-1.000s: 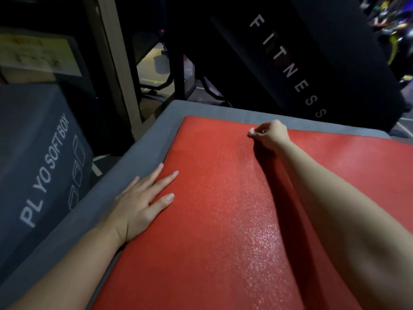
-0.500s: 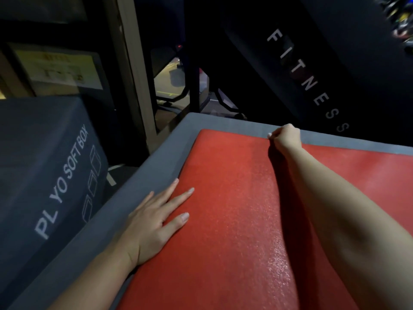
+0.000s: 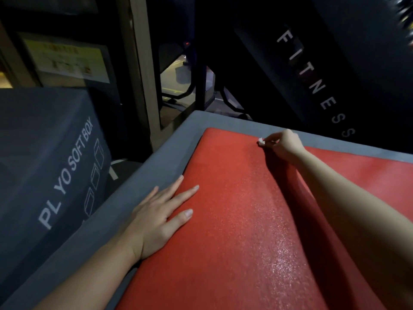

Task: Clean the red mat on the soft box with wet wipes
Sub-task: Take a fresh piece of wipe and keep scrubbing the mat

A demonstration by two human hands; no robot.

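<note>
**A:** What are the hands doing?

**B:** The right hand (image 3: 283, 146) is curled. Its fingertips pinch a small white wad, the wet wipe (image 3: 261, 142), and hold it against the red mat (image 3: 234, 220) close to the mat's far edge. The forearm reaches out across the mat from the near right.

**A:** And the other one?

**B:** The left hand (image 3: 156, 218) lies flat, fingers straight and spread, holding nothing. Its fingers rest on the mat's left edge, and the heel of the palm sits over the grey border.

**A:** Where is the mat itself?

**B:** It lies flat on top of the grey soft box (image 3: 156, 166), which shows as a bare grey strip along the left and far sides. A patch on the near right part of the mat glistens.

**A:** What's around it?

**B:** To the left, across a dark gap, stands a second grey box (image 3: 55, 164) printed "PLYO SOFT BOX" with small box outlines. Beyond that are a wooden post (image 3: 143, 63) and a yellowish notice (image 3: 67, 61), too blurred to read. On the far right, a dark panel (image 3: 335, 52) carries "FITNESS" in pale letters.
</note>
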